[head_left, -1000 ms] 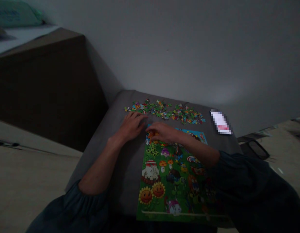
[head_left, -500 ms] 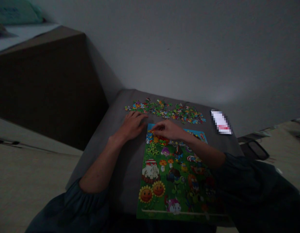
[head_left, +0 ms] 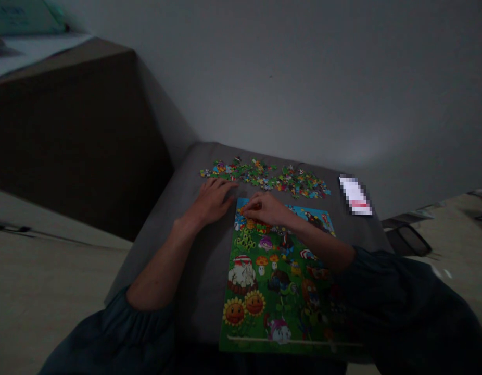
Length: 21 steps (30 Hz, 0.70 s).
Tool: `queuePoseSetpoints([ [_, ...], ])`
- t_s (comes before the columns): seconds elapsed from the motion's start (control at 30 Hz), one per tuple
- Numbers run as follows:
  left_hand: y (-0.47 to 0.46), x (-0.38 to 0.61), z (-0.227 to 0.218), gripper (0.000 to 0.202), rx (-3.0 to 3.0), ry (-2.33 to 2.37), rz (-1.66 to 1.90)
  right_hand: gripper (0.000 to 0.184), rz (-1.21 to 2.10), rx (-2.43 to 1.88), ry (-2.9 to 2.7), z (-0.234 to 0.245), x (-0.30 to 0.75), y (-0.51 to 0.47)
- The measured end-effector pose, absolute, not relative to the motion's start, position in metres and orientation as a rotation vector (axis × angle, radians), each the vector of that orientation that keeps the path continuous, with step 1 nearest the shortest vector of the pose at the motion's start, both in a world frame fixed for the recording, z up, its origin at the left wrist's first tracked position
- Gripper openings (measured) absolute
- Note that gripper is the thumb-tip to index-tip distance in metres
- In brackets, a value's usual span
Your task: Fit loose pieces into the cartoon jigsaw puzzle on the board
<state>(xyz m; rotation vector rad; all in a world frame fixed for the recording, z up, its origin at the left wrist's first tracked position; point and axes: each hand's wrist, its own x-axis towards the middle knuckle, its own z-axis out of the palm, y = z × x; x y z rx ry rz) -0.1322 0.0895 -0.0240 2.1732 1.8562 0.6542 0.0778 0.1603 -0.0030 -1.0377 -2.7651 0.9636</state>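
Note:
A green jigsaw board point(head_left: 241, 333) printed with sunflowers and other cartoon plants lies on the grey cloth-covered surface in front of me. Over its upper left corner, my right hand point(head_left: 266, 208) pinches a small jigsaw piece between thumb and fingertips; the fingers mostly hide the piece. My left hand point(head_left: 213, 200) rests palm down on the grey cloth, left of the board, with fingers loosely spread and nothing held. Just beyond its fingertips, many loose jigsaw pieces point(head_left: 260, 174) spread in a heap along the far side.
A phone point(head_left: 355, 195) with a blurred-out screen lies at the right edge of the grey surface point(head_left: 202, 291). Behind rises a pale wall point(head_left: 288, 99). To the left stands a dark cabinet point(head_left: 69, 135) with a green packet point(head_left: 26, 18) on top. Right of the seat is a dark frame point(head_left: 410, 240).
My right hand has shifted very slightly left at the board's upper left corner, still pinching. The left hand stays where it was.

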Motion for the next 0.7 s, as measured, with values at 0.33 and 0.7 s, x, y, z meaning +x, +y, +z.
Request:
queuePoseSetpoints([
  [0.33,0.089,-0.131,-0.023,0.040,2.164,1.841,0.630,0.011,0.731,-1.188,-2.645,-0.008,0.077,0.153],
  [0.7,0.085,-0.125,-0.028,0.049,2.184,1.792,0.520,0.008,0.706,-1.113,-2.574,0.014,0.090,0.161],
])
